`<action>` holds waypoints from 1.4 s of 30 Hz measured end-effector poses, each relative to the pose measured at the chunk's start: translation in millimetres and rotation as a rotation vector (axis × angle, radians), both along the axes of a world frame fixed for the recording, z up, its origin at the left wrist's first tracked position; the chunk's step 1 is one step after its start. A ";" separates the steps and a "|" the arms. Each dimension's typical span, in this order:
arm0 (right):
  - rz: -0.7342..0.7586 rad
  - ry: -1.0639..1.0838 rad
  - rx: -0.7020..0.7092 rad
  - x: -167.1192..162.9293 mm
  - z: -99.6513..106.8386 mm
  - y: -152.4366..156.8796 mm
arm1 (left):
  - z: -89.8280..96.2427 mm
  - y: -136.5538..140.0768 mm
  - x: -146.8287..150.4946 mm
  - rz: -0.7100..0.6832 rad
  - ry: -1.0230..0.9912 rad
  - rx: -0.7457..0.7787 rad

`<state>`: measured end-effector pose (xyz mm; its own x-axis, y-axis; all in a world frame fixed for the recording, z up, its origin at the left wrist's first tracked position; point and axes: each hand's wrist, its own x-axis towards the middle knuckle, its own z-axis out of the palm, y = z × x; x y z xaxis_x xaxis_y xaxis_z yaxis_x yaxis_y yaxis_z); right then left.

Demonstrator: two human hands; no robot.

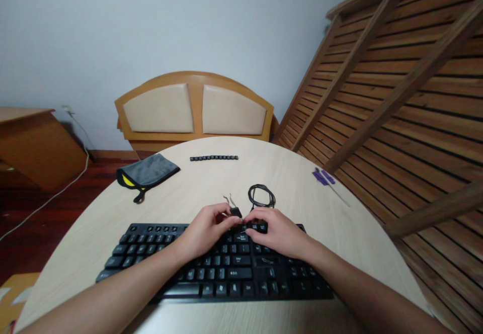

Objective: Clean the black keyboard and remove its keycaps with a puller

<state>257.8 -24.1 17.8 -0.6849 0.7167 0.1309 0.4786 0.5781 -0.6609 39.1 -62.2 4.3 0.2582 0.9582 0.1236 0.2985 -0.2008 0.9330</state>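
Hidden or unclear: the fingertips of both hands meet over the top rows of the keyboard (211, 268) and cover the keys there. A small wire tool (233, 206) sticks up just behind the fingertips; its two thin prongs show, its dark lower part is half covered. Which hand grips it cannot be told. Key legends are too small to read. Both forearms run out of the lower edge. The table (94, 223) is cut off at the bottom corners.

Left hand (207, 231): palm down, fingers curled forward and bunched, tips at the tool's base. Right hand (277, 233): palm down, fingers bent, tips pressed on a key in the top row, just right of the left hand's tips. Whether either is closed on anything is not clear.

Keyboard lies flat near the table's front edge, under both hands. Its cable (261, 196) is coiled just beyond the right hand.

Further back: a row of loose keycaps (214, 158) near the far edge, well apart from the hands. A grey cloth (149, 171) back left. A purple tool (324, 177) far right.
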 end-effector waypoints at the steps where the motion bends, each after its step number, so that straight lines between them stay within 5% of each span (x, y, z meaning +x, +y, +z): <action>1: 0.007 0.003 -0.001 0.0 0.1 0.4 | -0.1 -1.4 0.5 -0.010 0.029 0.015; 13: 0.018 0.005 0.028 -1.0 -2.4 2.2 | 4.2 -9.1 5.6 -0.033 0.347 0.233; 30: 0.012 0.010 0.082 -3.7 -4.5 -2.1 | -1.2 3.2 2.9 -0.003 -0.078 -0.004; 42: -0.038 0.209 -0.036 -1.5 -7.7 -2.3 | 0.6 -3.7 3.6 0.028 -0.075 -0.024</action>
<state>256.3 -26.4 10.1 -0.6183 0.7481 0.2411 0.3501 0.5368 -0.7676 42.8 -65.8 4.8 0.2218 0.9678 0.1189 0.2329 -0.1709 0.9574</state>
